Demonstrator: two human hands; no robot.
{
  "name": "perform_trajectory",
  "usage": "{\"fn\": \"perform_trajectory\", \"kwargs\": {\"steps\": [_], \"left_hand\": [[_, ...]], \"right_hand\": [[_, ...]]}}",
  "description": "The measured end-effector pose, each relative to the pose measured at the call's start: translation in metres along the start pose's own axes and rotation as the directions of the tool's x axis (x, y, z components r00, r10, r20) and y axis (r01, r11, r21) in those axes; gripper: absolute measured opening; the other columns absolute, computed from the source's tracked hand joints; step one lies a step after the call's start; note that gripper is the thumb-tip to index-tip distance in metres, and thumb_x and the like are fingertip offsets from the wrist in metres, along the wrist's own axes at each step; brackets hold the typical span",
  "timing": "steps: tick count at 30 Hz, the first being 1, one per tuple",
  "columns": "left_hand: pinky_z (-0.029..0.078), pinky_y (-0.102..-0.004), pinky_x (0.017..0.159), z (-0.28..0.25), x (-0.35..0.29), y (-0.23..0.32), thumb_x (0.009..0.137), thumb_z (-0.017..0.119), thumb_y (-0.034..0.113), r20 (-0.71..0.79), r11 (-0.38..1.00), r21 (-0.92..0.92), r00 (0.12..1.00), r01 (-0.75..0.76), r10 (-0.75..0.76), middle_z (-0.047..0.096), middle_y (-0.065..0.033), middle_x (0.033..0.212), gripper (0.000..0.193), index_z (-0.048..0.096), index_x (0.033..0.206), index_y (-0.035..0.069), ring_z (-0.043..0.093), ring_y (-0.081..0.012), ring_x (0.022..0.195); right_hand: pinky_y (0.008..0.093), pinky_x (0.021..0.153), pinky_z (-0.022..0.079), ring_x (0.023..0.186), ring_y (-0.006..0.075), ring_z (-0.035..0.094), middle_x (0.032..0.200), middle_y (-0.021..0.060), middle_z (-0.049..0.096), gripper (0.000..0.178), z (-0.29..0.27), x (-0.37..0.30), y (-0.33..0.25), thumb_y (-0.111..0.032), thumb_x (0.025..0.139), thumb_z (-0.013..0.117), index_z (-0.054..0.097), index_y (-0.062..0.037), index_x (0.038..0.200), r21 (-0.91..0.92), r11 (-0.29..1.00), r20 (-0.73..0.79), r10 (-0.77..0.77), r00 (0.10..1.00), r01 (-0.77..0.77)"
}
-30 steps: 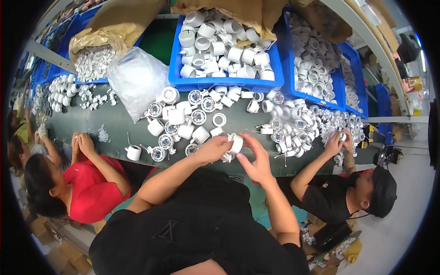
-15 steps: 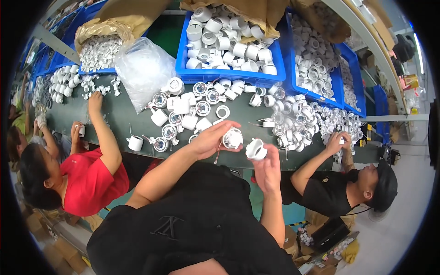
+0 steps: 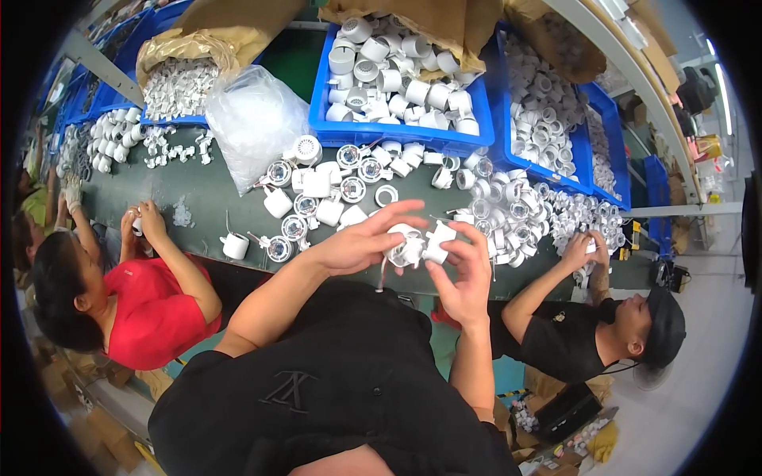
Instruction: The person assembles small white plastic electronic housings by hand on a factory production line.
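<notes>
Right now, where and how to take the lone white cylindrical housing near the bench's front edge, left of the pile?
I'd pinch the white cylindrical housing across its curved side wall, coming from the near side, since it sits close to the front edge of the bench. Avoid the thin wire rising at its upper left; the round-faced part rightward likely tightens that side.

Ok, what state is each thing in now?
Left hand: holding wired part.
Right hand: holding white cup.
Wired part: wire hanging down.
White cup: near wired part, contact unclear.
Middle blue bin: open, heaped with white parts.
Clear plastic bag: bulging.
Brown paper bag: open.
</notes>
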State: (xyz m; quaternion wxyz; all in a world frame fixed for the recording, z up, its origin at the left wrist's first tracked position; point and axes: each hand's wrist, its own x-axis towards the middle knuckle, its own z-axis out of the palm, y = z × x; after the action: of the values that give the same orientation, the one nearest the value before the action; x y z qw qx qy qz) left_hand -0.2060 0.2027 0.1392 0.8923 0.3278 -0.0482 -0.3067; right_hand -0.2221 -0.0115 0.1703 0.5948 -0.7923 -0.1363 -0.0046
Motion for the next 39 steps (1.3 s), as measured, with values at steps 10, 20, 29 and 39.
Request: {"fn": "perform_trajectory", "kwargs": {"steps": [10, 20, 29, 39], "left_hand": [[0.047, -0.0240, 0.048, -0.004, 0.008, 0.004, 0.102, 0.027, 0.058, -0.354, 0.913, 0.402, 0.931, 0.070, 0.085, 0.063, -0.0046, 0.079, 0.066, 0.062, 0.107, 0.002, 0.057, -0.0109, 0.061], [0.044, -0.0330, 0.086, -0.003, 0.006, -0.013, 0.105, 0.036, 0.026, 0.051, 0.336, 0.863, 0.727, -0.377, 0.684, 0.056, -0.0135, 0.111, 0.033, 0.052, 0.121, 0.002, 0.057, -0.0245, 0.098], [0.042, -0.0263, 0.083, 0.003, 0.006, -0.014, 0.092, 0.020, 0.074, -0.010, 0.720, 0.509, 0.833, -0.473, 0.554, 0.047, -0.0046, 0.109, 0.087, 0.045, 0.134, 0.001, 0.050, -0.0116, 0.094], [0.043, -0.0254, 0.079, 0.012, 0.008, -0.015, 0.095, 0.012, 0.069, -0.085, 0.694, 0.510, 0.773, -0.509, 0.629, 0.053, -0.0054, 0.103, 0.080, 0.053, 0.111, 0.002, 0.052, -0.0110, 0.090]], "right_hand": [[0.0419, 0.086, 0.053, 0.104, 0.0362, 0.062, 0.123, 0.0180, 0.056, 0.043, 0.026, 0.025, -0.010, -0.004, 0.070, 0.082, 0.058, -0.0066, 0.106, -0.231, 0.909, 0.143, -0.321, 0.936, 0.347], [0.0258, 0.063, 0.055, 0.088, 0.0161, 0.064, 0.116, 0.0133, 0.061, 0.057, 0.053, 0.009, 0.005, -0.011, 0.065, 0.090, 0.057, -0.0032, 0.110, -0.024, 1.000, -0.151, -0.023, 0.988, 0.020], [0.0283, 0.064, 0.059, 0.082, 0.0200, 0.067, 0.121, 0.0177, 0.055, 0.049, 0.054, 0.007, -0.011, -0.004, 0.072, 0.083, 0.060, -0.0002, 0.115, -0.060, 0.983, -0.098, -0.179, 0.979, 0.173], [0.0308, 0.066, 0.055, 0.082, 0.0234, 0.067, 0.110, 0.0142, 0.062, 0.046, 0.054, 0.002, -0.021, -0.011, 0.070, 0.085, 0.067, -0.0036, 0.111, -0.234, 0.953, -0.134, -0.230, 0.964, 0.195]]}}
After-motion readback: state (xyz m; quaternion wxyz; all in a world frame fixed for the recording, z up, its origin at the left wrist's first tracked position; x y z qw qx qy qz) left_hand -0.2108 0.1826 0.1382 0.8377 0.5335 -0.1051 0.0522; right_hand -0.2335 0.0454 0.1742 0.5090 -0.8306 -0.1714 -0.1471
